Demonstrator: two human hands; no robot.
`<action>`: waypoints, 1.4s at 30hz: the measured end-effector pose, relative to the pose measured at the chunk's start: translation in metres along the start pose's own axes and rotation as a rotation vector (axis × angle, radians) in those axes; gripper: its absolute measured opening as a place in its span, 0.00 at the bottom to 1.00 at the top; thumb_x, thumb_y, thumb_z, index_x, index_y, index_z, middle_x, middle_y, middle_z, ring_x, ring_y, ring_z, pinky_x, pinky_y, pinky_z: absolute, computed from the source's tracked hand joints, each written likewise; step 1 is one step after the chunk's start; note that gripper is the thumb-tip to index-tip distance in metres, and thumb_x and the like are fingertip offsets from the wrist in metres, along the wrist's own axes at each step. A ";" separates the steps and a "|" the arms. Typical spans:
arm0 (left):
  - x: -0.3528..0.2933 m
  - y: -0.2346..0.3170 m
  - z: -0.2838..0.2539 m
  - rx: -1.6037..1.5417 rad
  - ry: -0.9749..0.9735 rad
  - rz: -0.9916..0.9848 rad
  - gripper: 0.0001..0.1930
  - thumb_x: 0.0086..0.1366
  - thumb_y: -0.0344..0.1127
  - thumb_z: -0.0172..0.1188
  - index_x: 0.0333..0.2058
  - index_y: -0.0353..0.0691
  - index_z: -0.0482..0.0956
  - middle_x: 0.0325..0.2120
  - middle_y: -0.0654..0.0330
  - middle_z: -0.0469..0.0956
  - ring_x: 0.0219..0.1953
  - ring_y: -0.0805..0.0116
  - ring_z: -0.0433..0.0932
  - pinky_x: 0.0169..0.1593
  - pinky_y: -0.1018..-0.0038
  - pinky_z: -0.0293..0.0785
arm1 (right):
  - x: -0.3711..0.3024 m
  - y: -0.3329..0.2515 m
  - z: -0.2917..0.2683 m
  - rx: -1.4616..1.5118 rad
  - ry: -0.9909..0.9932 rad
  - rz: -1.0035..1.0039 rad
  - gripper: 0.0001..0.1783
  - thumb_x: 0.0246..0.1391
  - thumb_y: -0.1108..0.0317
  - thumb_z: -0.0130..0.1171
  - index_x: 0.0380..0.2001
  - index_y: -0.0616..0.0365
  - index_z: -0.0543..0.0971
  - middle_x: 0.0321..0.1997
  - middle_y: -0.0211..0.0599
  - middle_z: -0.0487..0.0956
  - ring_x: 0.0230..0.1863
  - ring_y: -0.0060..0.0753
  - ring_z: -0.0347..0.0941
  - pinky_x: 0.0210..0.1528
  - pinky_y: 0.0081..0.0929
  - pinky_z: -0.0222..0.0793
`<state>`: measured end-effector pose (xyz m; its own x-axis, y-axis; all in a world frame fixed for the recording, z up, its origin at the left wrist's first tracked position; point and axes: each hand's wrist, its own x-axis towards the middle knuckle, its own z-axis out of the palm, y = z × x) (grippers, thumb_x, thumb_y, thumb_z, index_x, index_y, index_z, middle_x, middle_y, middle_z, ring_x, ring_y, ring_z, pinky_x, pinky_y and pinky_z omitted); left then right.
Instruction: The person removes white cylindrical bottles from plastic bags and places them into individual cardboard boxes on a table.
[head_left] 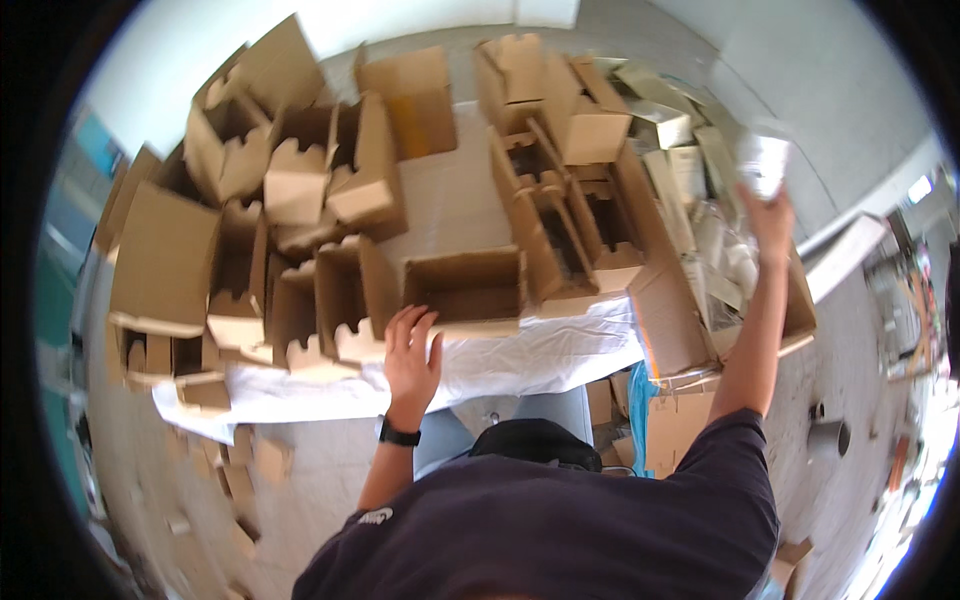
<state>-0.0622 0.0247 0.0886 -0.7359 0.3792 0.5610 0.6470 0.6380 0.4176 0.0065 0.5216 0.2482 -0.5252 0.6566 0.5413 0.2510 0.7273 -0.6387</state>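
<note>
My right hand [769, 225] is stretched out to the far right, its fingers closed round a blurred white container [765, 163], roughly cylindrical. It holds the container above the right end of a large cardboard box [672, 300] full of pale cartons and clear plastic wrapping. My left hand [412, 360] lies with its fingers apart against the front edge of a low open cardboard box [465, 288]. The inside of that box shows bare brown walls. Motion blur hides the container's details.
Several open cardboard bins [235, 255] crowd the table's left side, and more bins [555, 235] stand right of the middle. A white cloth [490, 370] covers the table's front. Cardboard pieces [240, 480] litter the floor at left; a dark pipe [829, 438] lies at right.
</note>
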 end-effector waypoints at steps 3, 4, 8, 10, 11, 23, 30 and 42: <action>-0.008 -0.005 -0.001 0.025 0.002 -0.015 0.17 0.57 0.28 0.61 0.46 0.41 0.74 0.49 0.57 0.72 0.55 0.52 0.68 0.55 0.61 0.69 | -0.009 -0.054 0.001 0.730 0.073 -0.054 0.24 0.56 0.67 0.63 0.53 0.65 0.70 0.48 0.38 0.78 0.50 0.31 0.75 0.54 0.34 0.68; -0.010 -0.005 -0.002 0.025 -0.002 -0.027 0.17 0.57 0.28 0.61 0.46 0.41 0.74 0.49 0.57 0.72 0.55 0.52 0.68 0.55 0.61 0.69 | -0.016 -0.071 0.001 0.891 0.025 -0.060 0.23 0.58 0.68 0.60 0.55 0.64 0.69 0.52 0.41 0.75 0.55 0.33 0.71 0.59 0.37 0.64; -0.010 -0.002 -0.010 0.009 0.011 -0.038 0.17 0.56 0.27 0.60 0.46 0.42 0.74 0.49 0.57 0.72 0.56 0.53 0.68 0.55 0.62 0.70 | -0.064 -0.126 0.022 1.489 -0.182 -0.140 0.24 0.61 0.62 0.56 0.59 0.56 0.67 0.61 0.44 0.67 0.67 0.40 0.59 0.72 0.53 0.47; -0.010 -0.003 -0.007 -0.017 0.023 -0.040 0.18 0.56 0.27 0.60 0.47 0.42 0.74 0.49 0.57 0.72 0.56 0.54 0.68 0.55 0.63 0.69 | -0.098 -0.143 0.045 1.659 -0.401 -0.178 0.26 0.59 0.58 0.57 0.60 0.48 0.67 0.63 0.38 0.66 0.68 0.39 0.56 0.72 0.55 0.45; -0.008 -0.002 -0.005 -0.036 0.018 -0.050 0.18 0.57 0.27 0.60 0.47 0.42 0.74 0.49 0.57 0.72 0.56 0.54 0.68 0.56 0.63 0.69 | -0.114 -0.150 0.063 1.687 -0.528 -0.196 0.27 0.58 0.56 0.58 0.60 0.44 0.68 0.63 0.35 0.65 0.68 0.37 0.56 0.72 0.55 0.45; -0.008 -0.012 -0.019 0.004 -0.016 -0.064 0.18 0.60 0.26 0.56 0.50 0.39 0.71 0.53 0.53 0.70 0.61 0.53 0.65 0.57 0.64 0.70 | -0.210 -0.140 0.218 0.994 -0.721 0.087 0.26 0.49 0.73 0.68 0.51 0.61 0.70 0.44 0.32 0.77 0.46 0.25 0.73 0.50 0.27 0.69; -0.003 -0.008 -0.001 0.007 0.035 -0.134 0.08 0.61 0.28 0.58 0.39 0.39 0.73 0.48 0.54 0.73 0.58 0.53 0.70 0.51 0.63 0.74 | -0.195 -0.149 0.212 0.609 -0.990 -0.379 0.28 0.42 0.68 0.71 0.48 0.59 0.73 0.41 0.43 0.79 0.40 0.39 0.77 0.43 0.34 0.72; 0.010 -0.020 -0.002 0.059 0.160 -0.086 0.03 0.59 0.25 0.57 0.33 0.39 0.74 0.45 0.53 0.76 0.56 0.51 0.72 0.45 0.61 0.76 | -0.184 -0.188 0.237 -0.046 -1.050 -0.744 0.26 0.40 0.68 0.64 0.48 0.52 0.74 0.40 0.46 0.80 0.45 0.52 0.76 0.43 0.46 0.73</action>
<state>-0.0821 0.0143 0.0866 -0.7437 0.2134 0.6335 0.5670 0.7034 0.4287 -0.1364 0.2171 0.1392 -0.9299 -0.3635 0.0565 -0.3603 0.8688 -0.3398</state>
